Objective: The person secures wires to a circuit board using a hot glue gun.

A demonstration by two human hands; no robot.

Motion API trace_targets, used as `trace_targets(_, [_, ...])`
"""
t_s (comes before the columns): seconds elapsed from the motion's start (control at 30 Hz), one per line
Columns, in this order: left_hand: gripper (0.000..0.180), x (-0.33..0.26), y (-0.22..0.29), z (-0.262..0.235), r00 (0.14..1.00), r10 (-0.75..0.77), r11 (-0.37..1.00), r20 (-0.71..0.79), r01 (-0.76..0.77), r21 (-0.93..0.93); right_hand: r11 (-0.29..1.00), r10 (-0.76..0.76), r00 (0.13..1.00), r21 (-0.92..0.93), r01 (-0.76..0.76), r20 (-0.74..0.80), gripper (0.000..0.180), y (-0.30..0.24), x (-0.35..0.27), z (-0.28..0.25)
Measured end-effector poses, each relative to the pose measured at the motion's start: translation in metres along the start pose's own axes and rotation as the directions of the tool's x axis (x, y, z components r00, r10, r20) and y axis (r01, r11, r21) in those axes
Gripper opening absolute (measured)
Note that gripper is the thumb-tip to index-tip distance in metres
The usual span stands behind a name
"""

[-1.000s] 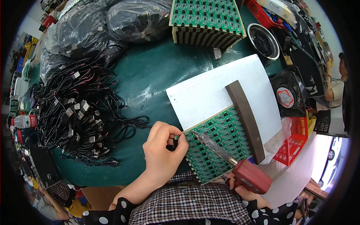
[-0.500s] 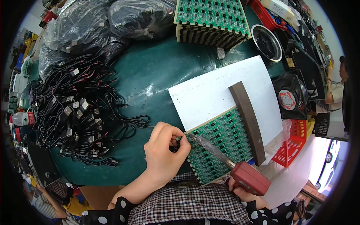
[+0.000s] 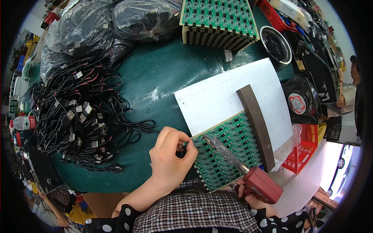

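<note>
A green circuit board panel (image 3: 229, 149) lies on a white sheet (image 3: 221, 97) on the dark green table, pinned along its right side by a dark bar (image 3: 254, 124). My left hand (image 3: 171, 159) rests at the panel's left edge, fingers pinched on a thin black cable end (image 3: 180, 149). My right hand (image 3: 252, 200), mostly hidden, grips a red-handled soldering iron (image 3: 260, 182). Its metal tip (image 3: 206, 138) points at the panel's upper left corner, close to my left fingertips.
A tangle of black cables with plugs (image 3: 77, 120) covers the table's left side, with bagged cables (image 3: 112, 23) behind. A stack of green panels (image 3: 219, 21) stands at the back. A round metal dish (image 3: 276, 44), a small fan (image 3: 299, 101) and a red basket (image 3: 307, 147) sit right.
The view has shifted slightly. My left hand stays pinched at the panel's edge and the iron's tip stays near the same corner.
</note>
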State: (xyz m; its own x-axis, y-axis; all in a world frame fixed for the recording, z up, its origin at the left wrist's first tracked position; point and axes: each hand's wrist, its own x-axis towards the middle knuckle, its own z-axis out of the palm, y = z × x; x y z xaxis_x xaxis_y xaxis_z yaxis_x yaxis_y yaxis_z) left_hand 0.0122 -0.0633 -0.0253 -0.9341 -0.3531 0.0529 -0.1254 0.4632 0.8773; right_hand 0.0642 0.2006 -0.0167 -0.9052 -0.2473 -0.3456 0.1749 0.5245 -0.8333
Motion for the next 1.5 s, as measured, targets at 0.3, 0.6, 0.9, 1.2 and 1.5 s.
trace_targets(0.3, [0.013, 0.0, 0.003, -0.001, 1.0, 0.001, 1.0, 0.006, -0.002, 0.022, 0.987, 0.075, 0.997, 0.145, -0.075, 0.006, 0.029, -0.009, 0.003, -0.001])
trace_targets(0.6, [0.013, 0.017, 0.001, -0.029, 0.951, 0.151, 0.983, 0.271, -0.174, 0.063, 0.654, 0.076, 0.994, 0.749, -0.11, 0.08, 0.072, -0.018, 0.007, -0.005])
trace_targets(0.9, [0.014, 0.015, 0.002, -0.023, 0.936, 0.259, 0.955, 0.238, -0.284, 0.079, 0.963, 0.011, 0.991, 0.265, -0.046, 0.131, 0.052, 0.001, -0.007, -0.011])
trace_targets(1.2, [0.016, 0.017, 0.005, -0.024, 0.929, 0.296, 0.941, 0.224, -0.324, 0.099, 0.976, 0.075, 0.995, 0.198, -0.088, 0.07, 0.044, -0.008, -0.008, -0.006])
trace_targets(1.5, [0.012, 0.032, 0.01, -0.032, 0.842, 0.292, 0.911, 0.454, -0.389, 0.137, 0.679, 0.074, 0.993, 0.725, -0.115, 0.088, 0.065, -0.007, -0.003, -0.003])
